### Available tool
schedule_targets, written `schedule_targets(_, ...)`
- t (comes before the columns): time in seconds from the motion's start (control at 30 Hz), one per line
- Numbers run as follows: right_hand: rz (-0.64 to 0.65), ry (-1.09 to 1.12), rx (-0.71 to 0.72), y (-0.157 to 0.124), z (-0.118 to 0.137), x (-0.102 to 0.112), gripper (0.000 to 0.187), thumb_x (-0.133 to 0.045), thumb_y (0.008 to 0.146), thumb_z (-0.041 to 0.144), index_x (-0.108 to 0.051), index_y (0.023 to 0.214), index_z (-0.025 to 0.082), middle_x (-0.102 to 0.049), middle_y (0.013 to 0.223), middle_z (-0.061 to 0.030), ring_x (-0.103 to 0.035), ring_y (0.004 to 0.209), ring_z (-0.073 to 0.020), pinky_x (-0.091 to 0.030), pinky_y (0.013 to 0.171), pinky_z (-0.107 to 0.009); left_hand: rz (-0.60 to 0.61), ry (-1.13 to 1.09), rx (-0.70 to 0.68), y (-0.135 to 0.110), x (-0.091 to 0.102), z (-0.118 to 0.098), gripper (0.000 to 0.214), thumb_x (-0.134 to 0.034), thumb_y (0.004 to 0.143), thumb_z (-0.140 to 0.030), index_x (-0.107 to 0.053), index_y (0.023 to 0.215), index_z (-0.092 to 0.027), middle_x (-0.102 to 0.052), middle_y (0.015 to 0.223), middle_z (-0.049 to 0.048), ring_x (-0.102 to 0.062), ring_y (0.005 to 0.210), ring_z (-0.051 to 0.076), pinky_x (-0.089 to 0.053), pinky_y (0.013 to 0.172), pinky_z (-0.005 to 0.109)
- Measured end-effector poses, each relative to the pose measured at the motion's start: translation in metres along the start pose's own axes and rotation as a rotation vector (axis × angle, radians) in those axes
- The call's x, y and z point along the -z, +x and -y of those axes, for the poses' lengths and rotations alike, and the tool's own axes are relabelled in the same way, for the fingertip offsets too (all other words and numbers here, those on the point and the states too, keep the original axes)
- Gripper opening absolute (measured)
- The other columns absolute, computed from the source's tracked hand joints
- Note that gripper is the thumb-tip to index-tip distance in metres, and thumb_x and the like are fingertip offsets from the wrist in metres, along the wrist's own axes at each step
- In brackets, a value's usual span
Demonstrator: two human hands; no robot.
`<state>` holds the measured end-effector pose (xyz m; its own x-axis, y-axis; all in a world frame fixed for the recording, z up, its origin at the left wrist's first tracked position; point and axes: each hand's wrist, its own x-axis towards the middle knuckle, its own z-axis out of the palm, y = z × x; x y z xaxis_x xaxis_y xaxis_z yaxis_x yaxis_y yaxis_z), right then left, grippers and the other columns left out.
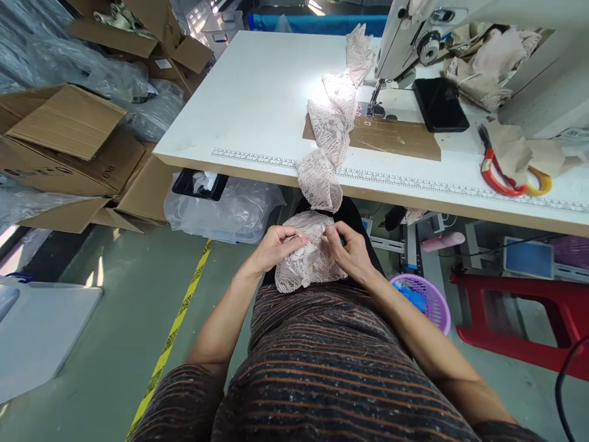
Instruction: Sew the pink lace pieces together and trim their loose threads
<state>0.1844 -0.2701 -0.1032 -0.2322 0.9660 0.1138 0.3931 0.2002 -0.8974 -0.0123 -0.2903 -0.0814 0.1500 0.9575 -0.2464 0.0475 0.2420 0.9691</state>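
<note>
Pale lace fabric (309, 264) lies bunched in my lap. My left hand (280, 247) pinches it from the left side, thumb over fingers. From the right, my right hand (350, 250) has its fingertips closed on the same lace, a short gap away from the left. A long lace strip (332, 123) runs from the sewing machine side of the white table (257, 92), over the front edge, down toward my lap. Whether the strip and the lap piece are joined is hard to see.
Beside the sewing machine (405, 43) lie a black phone (440, 104) and red-and-yellow-handled scissors (501, 172). Cardboard boxes (69, 141) stand at left. Below the table are a plastic bin (221, 215), a purple basket (439, 307) and a red stool (519, 319).
</note>
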Motion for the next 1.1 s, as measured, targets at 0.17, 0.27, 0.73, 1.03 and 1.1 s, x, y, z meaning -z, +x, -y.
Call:
schedule_targets(0.17,-0.305,0.126,-0.104,0.030,-0.013,0.005,0.050,-0.062,0.082,0.064,-0.064,0.098,0.017,-0.044,0.061,0.0047,-0.041,0.060,-0.0141,-0.037,0.059,-0.027,0.033,0.102,-0.032,0.003,0.002,-0.002,0.027,-0.073,0.077,-0.039,-0.077,0.077,-0.013,-0.064,0.063,0.0005,-0.046,0.057,0.009,-0.035,0.055,0.022)
schedule_targets(0.27,-0.246,0.160,-0.072,0.047,-0.012,0.005,0.049,-0.062,0.081,0.065,-0.067,0.083,0.016,-0.044,0.060,0.0029,-0.039,0.060,-0.0136,-0.036,0.058,-0.028,0.040,0.164,-0.102,0.001,0.003,-0.007,0.026,-0.071,0.081,-0.039,-0.077,0.078,-0.014,-0.068,0.070,0.0024,-0.051,0.062,0.011,-0.038,0.058,0.023)
schedule_targets(0.73,0.324,0.185,0.208,-0.031,0.038,0.009,0.045,-0.056,0.094,0.052,-0.068,0.067,0.018,-0.051,0.056,-0.0001,-0.037,0.051,-0.0108,-0.036,0.052,-0.026,0.049,0.281,-0.411,0.019,0.015,-0.025,0.055,-0.054,0.087,-0.067,-0.080,0.089,-0.018,-0.065,0.098,0.0090,-0.060,0.094,0.024,-0.045,0.090,0.036)
schedule_targets(1.03,0.372,0.161,0.136,-0.031,0.024,0.017,0.041,-0.055,0.095,0.053,-0.072,0.084,0.017,-0.057,0.062,0.0001,-0.043,0.055,-0.0113,-0.037,0.054,-0.026,0.272,-0.071,-0.193,0.012,-0.002,-0.006,0.032,-0.081,0.073,-0.045,-0.071,0.075,-0.015,-0.070,0.086,0.0073,-0.062,0.077,0.017,-0.047,0.073,0.028)
schedule_targets(1.1,0.331,0.122,0.047,-0.025,0.018,0.019,0.049,-0.044,0.099,0.058,-0.071,0.093,0.017,-0.058,0.067,-0.0002,-0.046,0.059,-0.0128,-0.039,0.058,-0.027,0.195,0.003,-0.133,0.008,0.001,-0.007,0.030,-0.080,0.076,-0.043,-0.072,0.079,-0.014,-0.066,0.072,0.0029,-0.052,0.061,0.010,-0.040,0.059,0.023)
